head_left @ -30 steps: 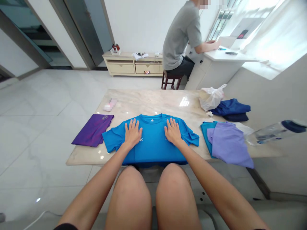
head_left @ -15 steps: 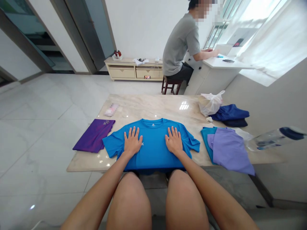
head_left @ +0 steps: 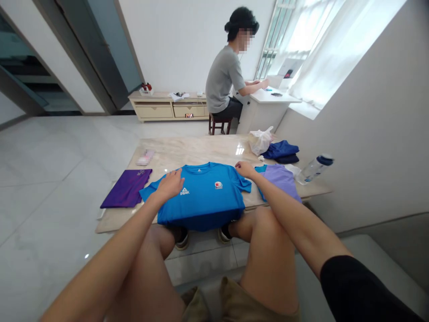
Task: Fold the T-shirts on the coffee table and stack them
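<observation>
A blue T-shirt [head_left: 201, 197] lies spread on the marble-topped table, its neckline away from me and its lower part hanging over the near edge. White PEAK lettering and a round red-and-white badge show on its chest. My left hand [head_left: 171, 183] is over the shirt's left shoulder, fingers stretched and slightly apart. Beside the right shoulder is my right hand [head_left: 245, 170], its fingers curled in; whether they pinch any cloth is hidden. Left of the shirt lies a folded purple garment [head_left: 125, 190]. Lavender cloth [head_left: 279, 181] rests over teal cloth on the right, partly behind my right forearm.
The table [head_left: 191, 145] also bears a white plastic bag [head_left: 260, 141], dark blue clothing [head_left: 281, 150] and a clear bottle [head_left: 313, 170] with a blue lid. Beyond it, a person in a grey shirt [head_left: 223, 76] sits on a stool at a white desk [head_left: 268, 109].
Both hands have left their flat position on the shirt's chest and moved outward to its shoulders. My right fingers have curled. The view has shifted, and the shirt's badge now shows.
</observation>
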